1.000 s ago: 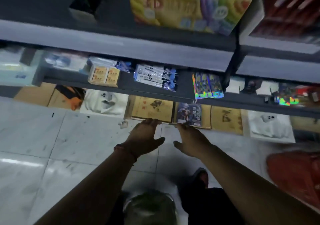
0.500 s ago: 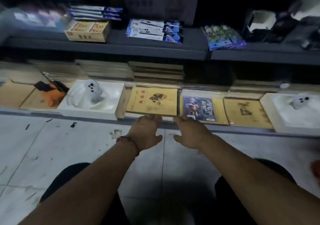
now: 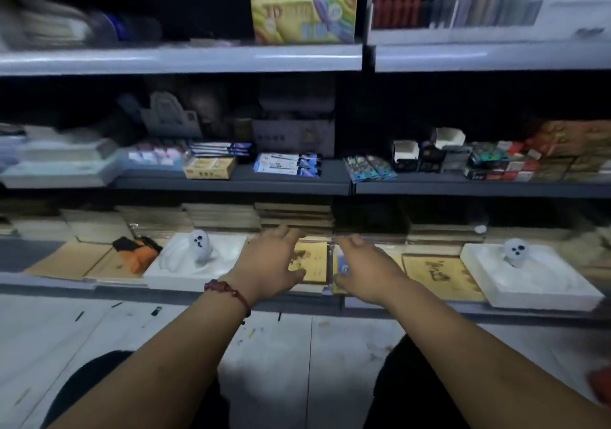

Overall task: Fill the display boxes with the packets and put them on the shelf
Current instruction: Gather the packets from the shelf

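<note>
Both my arms reach forward over the bottom shelf [image 3: 211, 296]. My left hand [image 3: 269, 263], with a red bead bracelet on the wrist, hovers palm down with fingers spread over a flat yellow-brown packet [image 3: 312, 263]. My right hand [image 3: 363, 266] stretches out beside it over a blue-printed packet [image 3: 342, 263], mostly hidden beneath it. Neither hand holds anything. On the middle shelf lie a small yellow display box [image 3: 210, 168], blue-and-white packets [image 3: 287, 165] and shiny holographic packets [image 3: 368, 168].
White trays with ghost figures [image 3: 198, 246] [image 3: 515, 253] flank the hands. A brown packet [image 3: 439, 276] lies right of my right hand. Stacks of flat packets [image 3: 294, 217] fill the shelf's back. Small boxes [image 3: 496, 160] crowd the middle shelf at the right. Tiled floor [image 3: 297, 362] lies below.
The camera has dropped lower and closer to the shelves. Both hands have moved forward from above the floor to over the packets on the bottom shelf.
</note>
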`<action>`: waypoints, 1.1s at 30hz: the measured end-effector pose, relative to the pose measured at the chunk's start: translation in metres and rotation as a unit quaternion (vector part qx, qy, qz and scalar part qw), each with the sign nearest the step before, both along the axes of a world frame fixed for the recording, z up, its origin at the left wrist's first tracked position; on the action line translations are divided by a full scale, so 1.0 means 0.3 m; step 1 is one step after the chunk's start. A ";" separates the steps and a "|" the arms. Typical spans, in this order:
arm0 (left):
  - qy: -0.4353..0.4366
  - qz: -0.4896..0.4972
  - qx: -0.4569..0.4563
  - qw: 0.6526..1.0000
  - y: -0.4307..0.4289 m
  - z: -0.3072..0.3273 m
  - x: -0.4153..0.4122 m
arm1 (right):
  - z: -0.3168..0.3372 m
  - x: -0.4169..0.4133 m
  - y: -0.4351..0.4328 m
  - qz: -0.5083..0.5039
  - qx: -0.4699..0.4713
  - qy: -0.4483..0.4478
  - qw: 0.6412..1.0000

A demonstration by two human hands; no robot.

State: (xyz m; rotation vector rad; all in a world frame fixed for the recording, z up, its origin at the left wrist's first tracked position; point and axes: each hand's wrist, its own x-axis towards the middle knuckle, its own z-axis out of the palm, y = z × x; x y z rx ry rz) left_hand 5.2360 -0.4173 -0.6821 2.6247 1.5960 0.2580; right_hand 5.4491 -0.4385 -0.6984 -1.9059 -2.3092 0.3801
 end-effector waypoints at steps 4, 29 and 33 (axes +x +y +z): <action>-0.018 0.000 0.035 0.999 0.026 0.112 -0.050 | 0.100 -0.032 0.034 0.002 0.023 0.023 0.999; 0.187 0.163 0.083 0.965 1.028 0.259 -0.441 | 0.065 -0.285 0.874 0.069 0.134 0.134 0.979; 0.273 0.138 -0.006 0.952 1.161 0.260 -0.426 | 0.015 -0.287 0.904 0.100 0.161 0.116 0.975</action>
